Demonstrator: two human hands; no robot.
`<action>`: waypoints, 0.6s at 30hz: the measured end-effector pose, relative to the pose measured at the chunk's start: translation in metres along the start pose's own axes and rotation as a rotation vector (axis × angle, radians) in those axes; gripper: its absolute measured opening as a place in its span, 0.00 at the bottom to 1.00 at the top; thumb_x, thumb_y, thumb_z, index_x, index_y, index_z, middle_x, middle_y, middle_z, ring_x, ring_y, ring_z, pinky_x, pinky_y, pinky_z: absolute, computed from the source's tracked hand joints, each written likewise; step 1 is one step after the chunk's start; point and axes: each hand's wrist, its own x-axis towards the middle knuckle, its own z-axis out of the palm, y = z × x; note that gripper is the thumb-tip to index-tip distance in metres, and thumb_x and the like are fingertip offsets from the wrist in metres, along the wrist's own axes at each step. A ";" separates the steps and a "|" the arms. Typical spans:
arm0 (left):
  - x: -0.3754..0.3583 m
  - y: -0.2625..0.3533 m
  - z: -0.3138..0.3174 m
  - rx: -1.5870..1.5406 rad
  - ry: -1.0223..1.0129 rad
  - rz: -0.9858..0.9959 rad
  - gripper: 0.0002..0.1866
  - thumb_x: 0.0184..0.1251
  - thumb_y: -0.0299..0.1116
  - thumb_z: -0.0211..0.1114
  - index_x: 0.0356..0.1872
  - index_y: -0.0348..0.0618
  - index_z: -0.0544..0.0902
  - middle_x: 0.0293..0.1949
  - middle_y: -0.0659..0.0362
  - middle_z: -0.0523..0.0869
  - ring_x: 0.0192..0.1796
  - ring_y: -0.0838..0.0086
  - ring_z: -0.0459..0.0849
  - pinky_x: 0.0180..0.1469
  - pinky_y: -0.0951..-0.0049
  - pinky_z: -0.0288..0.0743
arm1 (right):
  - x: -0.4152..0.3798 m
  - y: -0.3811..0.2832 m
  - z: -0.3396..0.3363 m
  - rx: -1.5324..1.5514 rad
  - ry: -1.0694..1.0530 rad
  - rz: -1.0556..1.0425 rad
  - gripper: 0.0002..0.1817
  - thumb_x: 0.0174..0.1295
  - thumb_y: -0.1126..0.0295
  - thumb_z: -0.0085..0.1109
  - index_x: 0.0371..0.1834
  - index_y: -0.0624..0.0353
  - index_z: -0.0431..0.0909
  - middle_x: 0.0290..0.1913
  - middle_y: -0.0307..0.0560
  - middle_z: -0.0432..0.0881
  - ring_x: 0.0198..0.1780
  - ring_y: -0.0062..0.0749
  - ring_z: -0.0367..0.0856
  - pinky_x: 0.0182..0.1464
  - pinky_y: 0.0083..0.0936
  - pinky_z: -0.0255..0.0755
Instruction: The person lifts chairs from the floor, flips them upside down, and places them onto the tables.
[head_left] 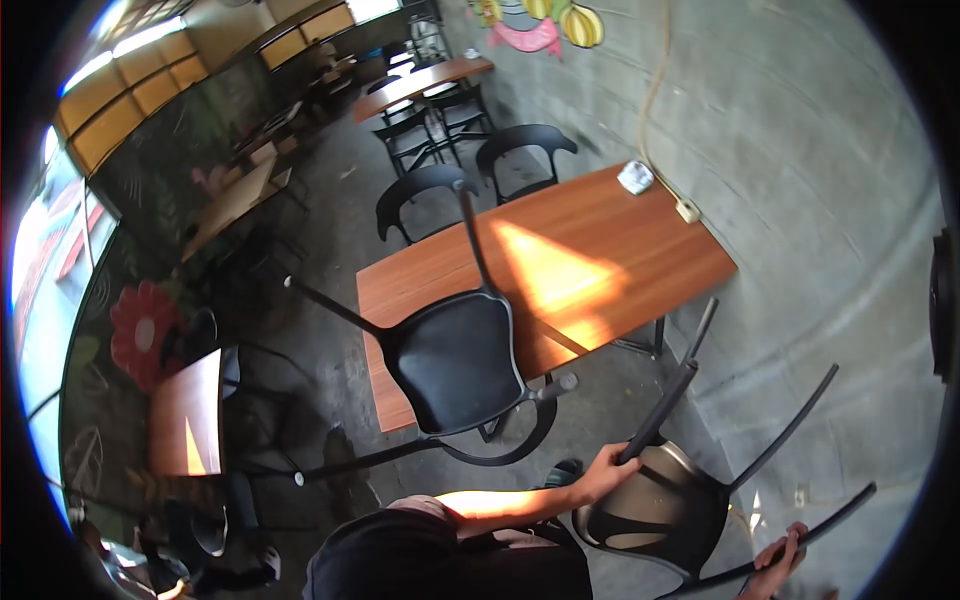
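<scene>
1. The left hand (600,472) is closed around a leg of an upturned black chair (650,505); the right hand (778,562) grips another leg.
2. This chair is low beside the wooden table (600,240), where a second chair (455,360) already lies upside down.
3. I judge the lifting step is in hand; next, raising it needs free table surface.
4. No readable writing appears.

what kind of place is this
Most likely a café or small restaurant: rows of wooden tables with matching black chairs, a mural on the concrete wall, and one chair upturned on a table. Both hands, left and right, grip another chair.
</scene>
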 end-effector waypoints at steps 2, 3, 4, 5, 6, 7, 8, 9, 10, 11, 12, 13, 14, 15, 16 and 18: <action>0.010 0.018 -0.008 0.019 0.038 0.073 0.06 0.69 0.33 0.62 0.37 0.41 0.80 0.25 0.71 0.74 0.28 0.86 0.71 0.30 0.80 0.62 | 0.045 0.008 -0.049 0.040 -0.317 0.086 0.20 0.65 0.53 0.64 0.40 0.61 0.89 0.27 0.53 0.87 0.22 0.43 0.84 0.23 0.32 0.78; 0.015 0.022 -0.007 0.023 0.039 0.098 0.06 0.69 0.33 0.63 0.37 0.40 0.81 0.25 0.71 0.74 0.28 0.87 0.70 0.30 0.80 0.62 | 0.038 -0.016 -0.009 0.135 -0.202 0.057 0.18 0.66 0.58 0.65 0.38 0.67 0.87 0.17 0.45 0.78 0.15 0.35 0.76 0.18 0.31 0.70; 0.024 0.024 -0.009 0.038 0.070 0.129 0.07 0.68 0.33 0.64 0.38 0.40 0.82 0.26 0.72 0.74 0.29 0.89 0.70 0.30 0.80 0.62 | 0.046 -0.017 0.007 0.163 -0.184 0.010 0.16 0.69 0.58 0.60 0.37 0.63 0.80 0.15 0.42 0.71 0.13 0.29 0.68 0.15 0.27 0.63; 0.030 0.032 -0.008 0.026 0.109 0.142 0.07 0.68 0.33 0.64 0.36 0.40 0.82 0.25 0.72 0.74 0.28 0.89 0.70 0.29 0.80 0.62 | 0.051 -0.009 0.015 0.181 -0.153 -0.040 0.14 0.72 0.59 0.56 0.35 0.58 0.73 0.13 0.38 0.65 0.10 0.24 0.60 0.12 0.23 0.55; 0.037 0.041 -0.008 0.011 0.142 0.147 0.07 0.69 0.33 0.64 0.35 0.40 0.82 0.25 0.72 0.74 0.28 0.89 0.70 0.29 0.79 0.62 | 0.055 -0.013 0.019 0.193 -0.114 -0.093 0.13 0.75 0.59 0.52 0.34 0.53 0.66 0.11 0.35 0.58 0.08 0.18 0.52 0.10 0.18 0.48; 0.043 0.052 -0.006 0.042 0.180 0.150 0.08 0.68 0.32 0.65 0.32 0.40 0.81 0.23 0.73 0.73 0.27 0.89 0.68 0.28 0.79 0.61 | 0.049 -0.037 0.046 0.201 -0.121 -0.111 0.14 0.74 0.60 0.51 0.32 0.53 0.65 0.11 0.35 0.59 0.08 0.19 0.53 0.10 0.18 0.48; 0.048 0.061 -0.004 0.074 0.213 0.151 0.09 0.68 0.32 0.65 0.28 0.41 0.80 0.22 0.74 0.71 0.26 0.89 0.67 0.27 0.80 0.59 | 0.043 -0.059 0.074 0.207 -0.122 -0.131 0.15 0.74 0.61 0.50 0.29 0.54 0.64 0.11 0.36 0.60 0.08 0.20 0.54 0.10 0.18 0.49; 0.054 0.063 -0.004 0.043 0.221 0.161 0.11 0.69 0.32 0.66 0.26 0.41 0.79 0.21 0.74 0.71 0.25 0.90 0.66 0.26 0.79 0.58 | 0.046 -0.067 0.080 0.206 -0.186 -0.170 0.15 0.74 0.61 0.50 0.30 0.54 0.63 0.11 0.35 0.59 0.08 0.18 0.53 0.10 0.18 0.48; 0.062 0.063 -0.004 0.017 0.236 0.172 0.13 0.69 0.32 0.67 0.24 0.42 0.78 0.20 0.75 0.70 0.24 0.90 0.65 0.25 0.79 0.57 | 0.052 -0.068 0.081 0.207 -0.253 -0.205 0.14 0.75 0.62 0.50 0.31 0.54 0.63 0.11 0.34 0.58 0.08 0.17 0.51 0.11 0.18 0.48; 0.070 0.061 -0.005 0.016 0.248 0.206 0.15 0.69 0.33 0.68 0.22 0.42 0.77 0.19 0.75 0.70 0.24 0.90 0.65 0.24 0.79 0.56 | 0.058 -0.067 0.075 0.246 -0.283 -0.207 0.16 0.74 0.62 0.50 0.29 0.53 0.61 0.11 0.34 0.57 0.09 0.17 0.51 0.12 0.18 0.49; 0.079 0.060 -0.005 0.013 0.268 0.238 0.17 0.69 0.33 0.69 0.20 0.42 0.76 0.19 0.75 0.70 0.23 0.90 0.64 0.24 0.79 0.56 | 0.061 -0.073 0.081 0.275 -0.310 -0.192 0.17 0.74 0.62 0.50 0.27 0.53 0.60 0.10 0.35 0.57 0.08 0.18 0.51 0.12 0.18 0.50; 0.084 0.069 0.000 0.021 0.301 0.269 0.18 0.69 0.32 0.69 0.18 0.43 0.75 0.18 0.74 0.71 0.23 0.90 0.65 0.24 0.79 0.55 | 0.067 -0.075 0.079 0.285 -0.381 -0.184 0.18 0.74 0.62 0.50 0.26 0.53 0.59 0.10 0.35 0.57 0.08 0.19 0.51 0.12 0.19 0.50; 0.089 0.074 0.001 0.014 0.314 0.294 0.18 0.68 0.32 0.69 0.18 0.42 0.76 0.17 0.72 0.73 0.21 0.90 0.67 0.23 0.79 0.57 | 0.074 -0.075 0.078 0.298 -0.457 -0.175 0.19 0.74 0.62 0.50 0.24 0.53 0.59 0.10 0.36 0.57 0.08 0.20 0.51 0.12 0.20 0.50; 0.095 0.075 0.001 0.037 0.337 0.297 0.17 0.69 0.30 0.67 0.18 0.43 0.76 0.17 0.70 0.74 0.20 0.88 0.69 0.23 0.80 0.59 | 0.079 -0.076 0.076 0.325 -0.495 -0.153 0.21 0.73 0.63 0.52 0.20 0.54 0.60 0.09 0.37 0.60 0.08 0.21 0.54 0.12 0.20 0.50; 0.101 0.076 0.001 0.057 0.361 0.298 0.16 0.70 0.28 0.64 0.19 0.43 0.76 0.17 0.68 0.74 0.19 0.86 0.71 0.23 0.80 0.61 | 0.086 -0.079 0.077 0.338 -0.562 -0.144 0.22 0.72 0.63 0.54 0.19 0.54 0.61 0.09 0.38 0.61 0.08 0.21 0.55 0.12 0.21 0.50; 0.109 0.085 0.006 0.094 0.421 0.323 0.18 0.71 0.28 0.64 0.17 0.46 0.73 0.15 0.69 0.72 0.17 0.85 0.69 0.20 0.80 0.59 | 0.095 -0.088 0.081 0.372 -0.694 -0.125 0.22 0.69 0.64 0.57 0.16 0.55 0.62 0.08 0.40 0.64 0.07 0.22 0.58 0.12 0.21 0.50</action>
